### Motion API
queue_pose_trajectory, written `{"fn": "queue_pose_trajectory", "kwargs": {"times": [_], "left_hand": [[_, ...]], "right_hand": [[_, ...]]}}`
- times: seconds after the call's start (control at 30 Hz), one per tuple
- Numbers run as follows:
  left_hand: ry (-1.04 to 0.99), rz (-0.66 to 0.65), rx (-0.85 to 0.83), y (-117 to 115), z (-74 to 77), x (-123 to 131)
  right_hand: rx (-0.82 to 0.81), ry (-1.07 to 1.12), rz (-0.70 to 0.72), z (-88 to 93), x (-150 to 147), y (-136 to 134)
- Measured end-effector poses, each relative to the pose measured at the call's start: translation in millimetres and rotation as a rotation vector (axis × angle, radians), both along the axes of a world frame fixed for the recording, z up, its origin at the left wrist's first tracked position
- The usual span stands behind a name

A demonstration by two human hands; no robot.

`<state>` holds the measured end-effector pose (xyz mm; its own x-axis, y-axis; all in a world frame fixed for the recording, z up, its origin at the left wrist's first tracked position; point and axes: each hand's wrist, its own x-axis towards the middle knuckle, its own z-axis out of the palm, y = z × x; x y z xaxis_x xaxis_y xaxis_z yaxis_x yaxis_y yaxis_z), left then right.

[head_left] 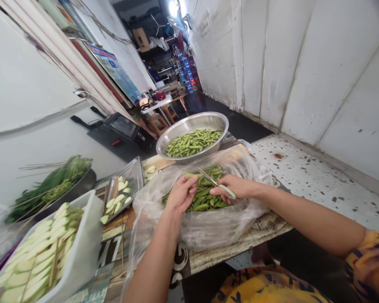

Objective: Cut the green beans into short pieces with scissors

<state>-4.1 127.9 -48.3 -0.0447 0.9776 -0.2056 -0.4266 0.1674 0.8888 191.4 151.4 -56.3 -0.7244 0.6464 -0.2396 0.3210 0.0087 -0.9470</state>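
Bowl (177, 131) — shiny metal; bag (208, 231) — filmy plastic.

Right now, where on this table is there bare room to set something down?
Bare table shows between the tub and bag, though a skewer lies there; a narrow strip borders the bag's near side. Crowded: left of the bag, with the tray; beyond it, the bowl; over the pods, left hand and right hand with scissors.

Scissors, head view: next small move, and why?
Probably a small snip beside the left hand: the right hand holds the scissors with the blade tips close to it, and both hands are over green pods in the plastic bag. Whether the left hand pinches a pod is hard to make out.
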Motion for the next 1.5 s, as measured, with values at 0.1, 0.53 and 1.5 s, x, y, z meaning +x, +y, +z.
{"fn": "queue_pose_trajectory", "kwargs": {"times": [0.1, 0.53, 1.5], "left_hand": [[-0.033, -0.041, -0.012, -2, -1.2, 5], [-0.036, 0.117, -0.129, 1, 7.2, -3], [0.851, -0.045, -0.023, -1, -0.4, -20]], "right_hand": [[-0.001, 0.024, 0.006, -1.3, -1, -1], [0.014, 0.033, -0.12, -1.3, 1, 4], [0.049, -0.195, 0.145, 13.7, 11, 2]]}}
